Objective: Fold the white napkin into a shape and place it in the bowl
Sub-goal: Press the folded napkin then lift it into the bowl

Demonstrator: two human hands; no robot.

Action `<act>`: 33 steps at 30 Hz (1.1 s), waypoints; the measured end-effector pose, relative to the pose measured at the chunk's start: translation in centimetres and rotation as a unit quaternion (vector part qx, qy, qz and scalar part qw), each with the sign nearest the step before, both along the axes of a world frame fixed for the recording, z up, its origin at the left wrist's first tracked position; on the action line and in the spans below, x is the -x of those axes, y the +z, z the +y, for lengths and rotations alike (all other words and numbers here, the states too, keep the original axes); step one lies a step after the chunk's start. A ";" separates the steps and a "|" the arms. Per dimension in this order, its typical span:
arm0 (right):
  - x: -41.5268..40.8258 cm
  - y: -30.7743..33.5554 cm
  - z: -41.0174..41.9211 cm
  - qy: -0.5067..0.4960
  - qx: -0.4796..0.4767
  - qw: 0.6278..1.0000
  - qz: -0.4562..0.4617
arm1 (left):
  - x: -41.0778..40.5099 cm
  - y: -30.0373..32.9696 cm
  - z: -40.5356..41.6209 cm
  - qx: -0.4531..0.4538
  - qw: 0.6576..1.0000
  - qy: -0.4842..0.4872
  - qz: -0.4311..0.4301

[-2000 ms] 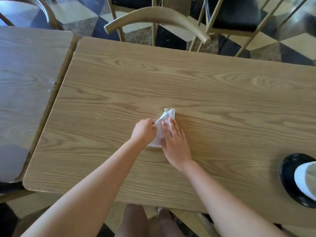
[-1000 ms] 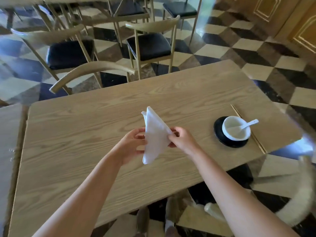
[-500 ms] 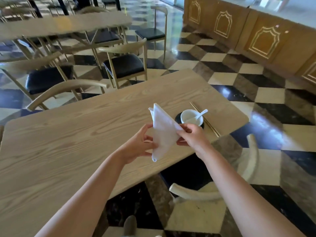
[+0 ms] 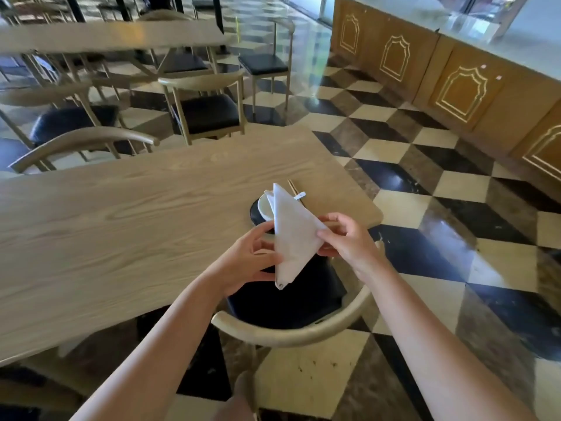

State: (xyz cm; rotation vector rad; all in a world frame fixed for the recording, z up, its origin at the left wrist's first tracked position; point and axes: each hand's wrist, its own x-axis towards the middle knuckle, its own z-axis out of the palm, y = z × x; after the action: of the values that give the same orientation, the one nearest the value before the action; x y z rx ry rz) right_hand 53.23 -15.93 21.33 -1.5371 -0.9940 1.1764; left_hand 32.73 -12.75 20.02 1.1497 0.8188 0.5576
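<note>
From the head camera, both hands are meeting at the centre of the frame, holding the white napkin (image 4: 291, 235) up in the air. The napkin is folded into a long triangle, its narrow tip pointing up and its lower corner hanging down just below the hands. The left hand (image 4: 246, 262) is pinching the napkin's left edge, thumb and fingers closed on the cloth. The right hand (image 4: 346, 238) is gripping the right corner, fingers curled and clamped on the fabric.

Behind the napkin, slightly above centre, the white bowl (image 4: 263, 206) is sitting on a black saucer (image 4: 256, 214) near the right end of the wooden table (image 4: 121, 223); the cloth is hiding most of the bowl. A white spoon handle (image 4: 299, 195) is sticking out past the napkin's upper right edge, and chopsticks (image 4: 292, 186) are lying just beside it on the table.

Below the hands, a chair (image 4: 291, 332) with a dark seat and curved pale backrest is standing at the table's end. A checkered floor (image 4: 455, 208) is filling the right of the frame.
</note>
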 end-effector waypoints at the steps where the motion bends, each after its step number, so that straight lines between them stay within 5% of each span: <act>1: -0.9 0.1 0.4 -0.001 -0.001 1.000 0.005 | -0.8 -0.1 0.3 0.000 1.000 -0.002 -0.005; 19: -18.6 -3.4 12.5 -0.027 0.054 0.998 -0.025 | -20.5 -5.3 9.8 0.023 0.989 0.135 0.053; 33: -23.4 -16.5 25.4 0.155 0.065 0.972 -0.165 | -29.5 -15.9 17.1 0.002 0.910 0.305 0.281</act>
State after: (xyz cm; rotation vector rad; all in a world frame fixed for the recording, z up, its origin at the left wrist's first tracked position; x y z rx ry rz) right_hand 76.64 9.50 4.83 -1.7635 -1.4430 1.2407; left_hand 62.22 4.39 4.12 1.0499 1.7107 0.7423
